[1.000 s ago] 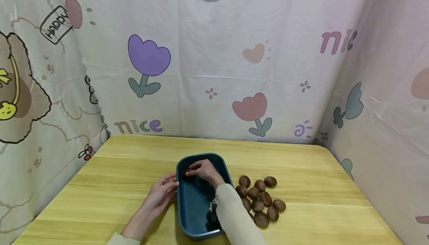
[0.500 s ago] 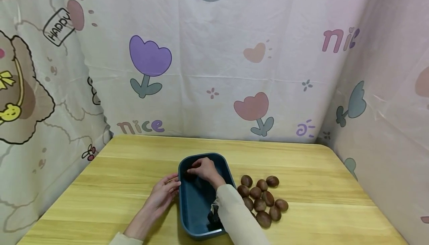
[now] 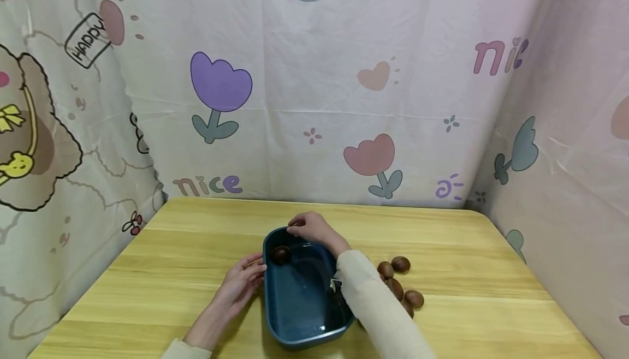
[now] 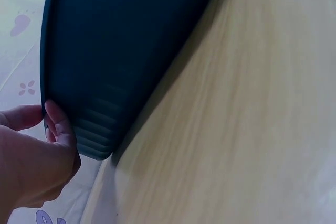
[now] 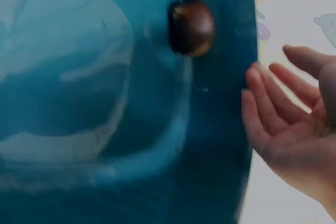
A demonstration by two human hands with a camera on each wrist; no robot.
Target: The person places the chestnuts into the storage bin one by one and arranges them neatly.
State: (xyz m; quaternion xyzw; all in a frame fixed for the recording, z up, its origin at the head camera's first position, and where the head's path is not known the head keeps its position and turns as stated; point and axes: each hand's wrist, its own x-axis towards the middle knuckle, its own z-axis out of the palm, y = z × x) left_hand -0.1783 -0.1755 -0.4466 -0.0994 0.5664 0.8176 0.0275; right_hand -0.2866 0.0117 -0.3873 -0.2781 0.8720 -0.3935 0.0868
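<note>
A dark teal rectangular container (image 3: 301,342) stands on the table. One brown chestnut (image 3: 281,255) lies inside its far left corner, and the right wrist view shows the same glossy chestnut (image 5: 192,27) by the wall. My left hand (image 3: 237,285) holds the container's left side. In the left wrist view, the thumb and forefinger of that hand (image 4: 39,156) meet at the rim. My right hand (image 3: 314,228) is over the far rim, its fingers loosely bent. Nothing lies between the fingers of the right hand (image 5: 294,114) in the right wrist view.
Several loose chestnuts (image 3: 395,288) lie on the wooden table (image 3: 472,293) right of the container, partly hidden behind my right sleeve (image 3: 378,299). A patterned cloth (image 3: 304,75) hangs behind the table and along both sides.
My right hand has let go of the chestnut in the container's far left corner and risen away to the far rim. The left hand stays on the container's side.
</note>
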